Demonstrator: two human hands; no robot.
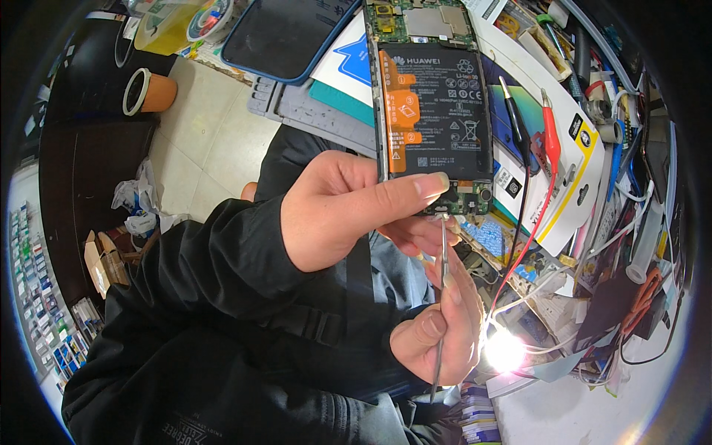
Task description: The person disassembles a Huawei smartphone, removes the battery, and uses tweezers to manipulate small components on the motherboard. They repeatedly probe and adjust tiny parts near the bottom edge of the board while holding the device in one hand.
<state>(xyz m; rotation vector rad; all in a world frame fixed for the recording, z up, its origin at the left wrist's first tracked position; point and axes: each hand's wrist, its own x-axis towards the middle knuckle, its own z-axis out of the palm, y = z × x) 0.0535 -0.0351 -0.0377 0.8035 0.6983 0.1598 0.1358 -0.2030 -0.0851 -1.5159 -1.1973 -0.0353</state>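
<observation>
My left hand [334, 208] grips an opened smartphone [486, 167] by its lower end, thumb on top and fingers beneath. The phone's back is off. A large black battery [445, 96] with an orange pull tab [400, 111] fills its middle, and green circuit board [415, 22] shows at both ends. Held in my right hand [437, 334] is a slim, pointed metal tool [442, 297], perhaps a pick or tweezers. Its tip meets or nearly meets the phone's bottom edge, close to my left thumb; exact contact is too small to tell.
A bright lamp [506, 351] glows beside my right hand. Black and red probe leads [550, 141] lie across packaging at right, among cluttered tools and cables. Another dark phone [285, 37] rests on the bench beyond. An orange-brown pot [157, 93] is at far left.
</observation>
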